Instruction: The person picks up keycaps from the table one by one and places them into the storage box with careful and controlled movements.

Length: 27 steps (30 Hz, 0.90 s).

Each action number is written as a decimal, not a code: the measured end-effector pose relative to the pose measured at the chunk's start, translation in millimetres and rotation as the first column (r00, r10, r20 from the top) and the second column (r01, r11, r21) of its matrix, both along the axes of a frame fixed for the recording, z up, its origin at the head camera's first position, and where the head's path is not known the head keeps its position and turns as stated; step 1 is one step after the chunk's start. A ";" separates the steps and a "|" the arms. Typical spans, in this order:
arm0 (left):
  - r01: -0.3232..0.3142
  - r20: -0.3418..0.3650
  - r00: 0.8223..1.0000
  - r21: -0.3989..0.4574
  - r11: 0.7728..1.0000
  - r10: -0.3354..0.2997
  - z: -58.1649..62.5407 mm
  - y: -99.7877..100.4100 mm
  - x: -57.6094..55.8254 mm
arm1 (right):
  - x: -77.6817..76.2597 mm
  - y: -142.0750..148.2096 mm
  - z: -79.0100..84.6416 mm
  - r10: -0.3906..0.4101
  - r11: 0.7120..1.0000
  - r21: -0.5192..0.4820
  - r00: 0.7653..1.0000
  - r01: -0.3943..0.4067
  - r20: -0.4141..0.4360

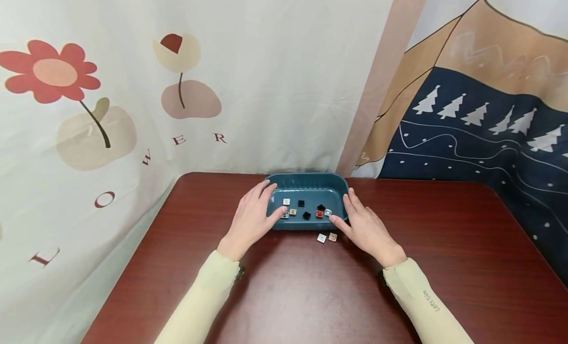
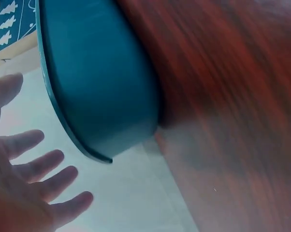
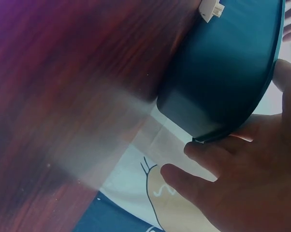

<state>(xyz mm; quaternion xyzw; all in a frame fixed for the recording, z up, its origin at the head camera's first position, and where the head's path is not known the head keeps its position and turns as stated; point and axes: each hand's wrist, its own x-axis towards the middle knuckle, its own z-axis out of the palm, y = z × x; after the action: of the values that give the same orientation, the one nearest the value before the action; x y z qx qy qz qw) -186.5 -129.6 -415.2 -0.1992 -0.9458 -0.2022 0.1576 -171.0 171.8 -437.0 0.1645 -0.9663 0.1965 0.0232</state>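
Observation:
A dark teal plastic basin (image 1: 310,226) stands at the far edge of the table, with several small square keycaps in it: white, beige, black and a red one (image 1: 319,214). My left hand (image 1: 250,213) is at the basin's left end, thumb over the front corner; in the left wrist view its spread fingers (image 2: 41,165) stand apart from the wall. My right hand (image 1: 367,226) is at the right end, fingers along the outside and thumb at the front rim. On the table before the basin lie a white keycap (image 1: 321,238) and a beige keycap (image 1: 333,237).
The reddish-brown wooden table (image 1: 284,290) spreads toward me and to both sides. Right behind the basin hangs a pale curtain (image 1: 275,87) with flower prints. A dark blue printed cloth (image 1: 466,137) with trees hangs at the right.

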 end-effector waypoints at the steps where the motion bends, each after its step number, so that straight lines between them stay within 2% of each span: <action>1: -0.006 0.017 1.000 0.001 1.000 0.006 -0.8 -1.3 0.3 | -0.1 0.5 0.3 -0.001 1.000 0.002 1.000 0.001 -0.001; 8: -0.044 0.149 0.988 -0.007 0.999 0.045 -11.4 -8.1 2.4 | 3.2 3.7 4.8 0.004 1.000 -0.013 1.000 -0.005 -0.021; 12: -0.064 0.173 0.982 -0.038 0.997 0.069 -16.1 -10.7 3.3 | 9.1 8.0 9.7 0.010 1.000 0.004 0.998 -0.010 -0.062; 17: -0.081 0.203 0.974 -0.091 0.993 0.098 -20.3 -11.2 1.9 | 21.7 14.1 15.3 -0.023 0.999 0.020 0.993 0.026 -0.119; 24: -0.080 0.253 0.961 -0.121 0.989 0.109 -20.4 -9.7 2.2 | 42.9 19.8 21.5 -0.004 1.000 0.018 0.958 0.010 -0.286; 27: -0.086 0.263 0.957 -0.142 0.986 0.122 -20.4 -8.8 1.6 | 51.0 20.4 23.5 0.025 1.000 0.016 0.945 -0.021 -0.327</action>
<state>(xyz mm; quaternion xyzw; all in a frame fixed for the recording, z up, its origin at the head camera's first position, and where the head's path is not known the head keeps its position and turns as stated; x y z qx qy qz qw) -184.9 -138.4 -435.6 -0.1293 -0.9787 -0.1574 0.0242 -120.1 192.1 -413.5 0.2060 -0.9483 0.1610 0.1800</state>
